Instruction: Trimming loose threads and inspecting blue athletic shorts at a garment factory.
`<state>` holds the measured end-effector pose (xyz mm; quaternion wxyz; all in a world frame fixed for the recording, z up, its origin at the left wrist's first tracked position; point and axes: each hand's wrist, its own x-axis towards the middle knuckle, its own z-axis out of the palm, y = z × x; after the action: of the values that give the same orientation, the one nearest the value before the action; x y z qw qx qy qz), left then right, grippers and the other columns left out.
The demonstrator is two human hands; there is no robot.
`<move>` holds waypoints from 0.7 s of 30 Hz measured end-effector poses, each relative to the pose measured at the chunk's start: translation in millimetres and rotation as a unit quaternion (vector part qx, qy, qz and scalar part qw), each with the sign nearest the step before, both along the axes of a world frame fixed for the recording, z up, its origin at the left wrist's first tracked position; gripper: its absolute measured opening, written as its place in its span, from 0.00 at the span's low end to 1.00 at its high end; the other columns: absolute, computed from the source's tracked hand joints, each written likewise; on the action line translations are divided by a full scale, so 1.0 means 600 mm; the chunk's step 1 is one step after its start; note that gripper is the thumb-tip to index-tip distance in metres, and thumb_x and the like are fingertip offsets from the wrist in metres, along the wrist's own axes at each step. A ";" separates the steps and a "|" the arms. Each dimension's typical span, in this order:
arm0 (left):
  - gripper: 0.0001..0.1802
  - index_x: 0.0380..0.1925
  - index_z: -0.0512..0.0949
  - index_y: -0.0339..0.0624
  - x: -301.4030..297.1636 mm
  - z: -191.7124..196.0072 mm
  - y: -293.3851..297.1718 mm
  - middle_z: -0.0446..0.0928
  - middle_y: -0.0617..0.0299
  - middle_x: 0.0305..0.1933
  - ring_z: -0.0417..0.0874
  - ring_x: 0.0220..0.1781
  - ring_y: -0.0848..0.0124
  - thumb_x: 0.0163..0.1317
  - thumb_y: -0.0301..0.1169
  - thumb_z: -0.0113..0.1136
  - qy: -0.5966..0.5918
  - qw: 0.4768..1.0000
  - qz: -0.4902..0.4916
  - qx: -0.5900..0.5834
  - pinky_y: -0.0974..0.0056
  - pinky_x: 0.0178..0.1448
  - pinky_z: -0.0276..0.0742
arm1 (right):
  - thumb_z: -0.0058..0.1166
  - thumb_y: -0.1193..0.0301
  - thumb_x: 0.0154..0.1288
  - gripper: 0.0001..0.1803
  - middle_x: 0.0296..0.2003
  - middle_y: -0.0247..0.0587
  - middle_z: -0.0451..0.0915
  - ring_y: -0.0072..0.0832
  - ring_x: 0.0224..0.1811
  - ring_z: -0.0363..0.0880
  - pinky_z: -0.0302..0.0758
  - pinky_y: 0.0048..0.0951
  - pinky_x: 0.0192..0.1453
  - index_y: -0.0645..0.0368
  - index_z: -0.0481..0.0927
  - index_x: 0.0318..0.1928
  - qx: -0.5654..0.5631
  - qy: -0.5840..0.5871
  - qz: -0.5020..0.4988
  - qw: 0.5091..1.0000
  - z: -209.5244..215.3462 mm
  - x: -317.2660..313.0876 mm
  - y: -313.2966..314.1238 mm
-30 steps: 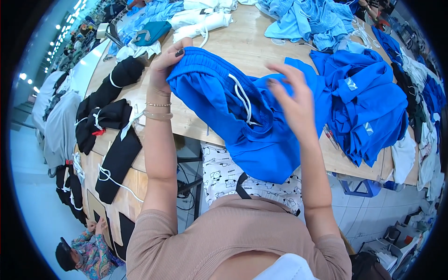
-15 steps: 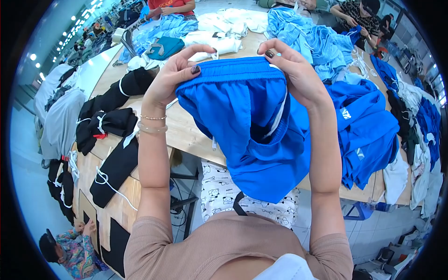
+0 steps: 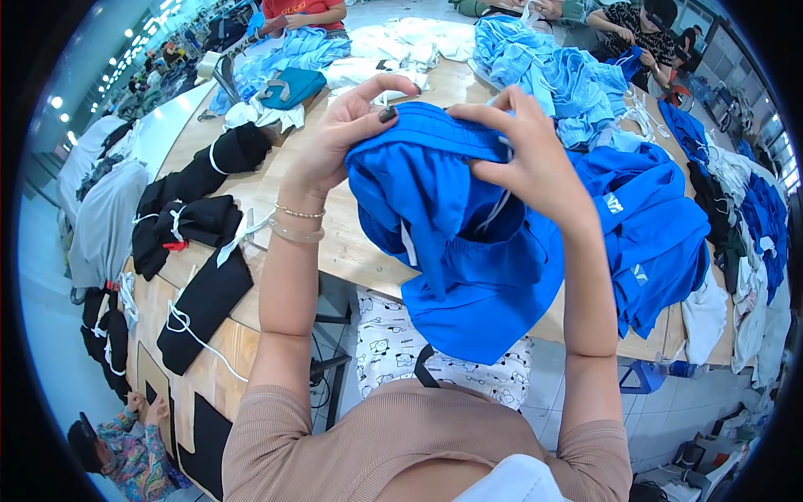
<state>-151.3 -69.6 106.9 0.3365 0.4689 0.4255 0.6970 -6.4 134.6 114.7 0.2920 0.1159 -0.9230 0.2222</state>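
Note:
Both of my hands hold up blue shorts (image 3: 468,293) by the gathered elastic waistband, which bends into an arch between them. My left hand (image 3: 355,125) pinches the left end of the band between thumb and fingers. On the right side, my right hand (image 3: 527,155) grips the band with the thumb underneath and the fingers on top. A white cord shows inside the opening, and a small white strip hangs by the left side. The lower part of the shorts drapes over the table's near edge toward my lap.
More blue garments (image 3: 644,226) lie piled at right, light blue ones (image 3: 552,75) beyond. Black rolled garments (image 3: 205,309) tied with white cord rest at left. A teal pouch (image 3: 293,88) sits near white cloth (image 3: 410,42). Other people work around the wooden table (image 3: 335,226).
My hands have come closer together, so the waistband has gone from stretched straight to arched. My right hand has turned inward over the band; the left has shifted slightly right.

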 end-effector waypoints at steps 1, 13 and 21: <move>0.19 0.53 0.68 0.37 0.011 0.002 0.010 0.78 0.63 0.38 0.79 0.34 0.84 0.64 0.30 0.56 0.000 1.000 -0.003 0.000 0.82 0.35 0.75 | 0.61 0.71 0.42 0.29 0.47 0.40 0.70 0.41 0.52 0.67 0.64 0.38 0.56 0.38 0.78 0.51 0.089 0.100 -0.056 0.989 -0.010 0.000 -0.009; 0.54 0.65 0.58 0.41 0.103 -0.057 0.052 0.59 0.52 0.67 0.60 0.69 0.62 0.38 0.42 0.77 0.427 0.893 0.129 -0.062 0.61 0.72 0.52 | 0.48 0.86 0.46 0.19 0.32 0.43 0.77 0.39 0.33 0.78 0.73 0.28 0.34 0.59 0.80 0.41 -0.112 0.122 -0.007 0.986 -0.074 0.049 -0.030; 0.20 0.47 0.75 0.37 0.198 -0.272 0.073 0.77 0.60 0.46 0.77 0.47 0.71 0.52 0.25 0.61 -0.071 0.958 0.148 -0.235 0.63 0.53 0.75 | 0.47 0.85 0.44 0.15 0.30 0.42 0.80 0.36 0.31 0.80 0.74 0.28 0.32 0.61 0.82 0.33 -0.280 0.130 -0.005 0.951 -0.140 0.080 -0.014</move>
<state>-32.4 -25.6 -56.1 0.3595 0.2573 0.6170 0.6510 41.7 126.0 30.8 0.4312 0.0530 -0.7781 0.4537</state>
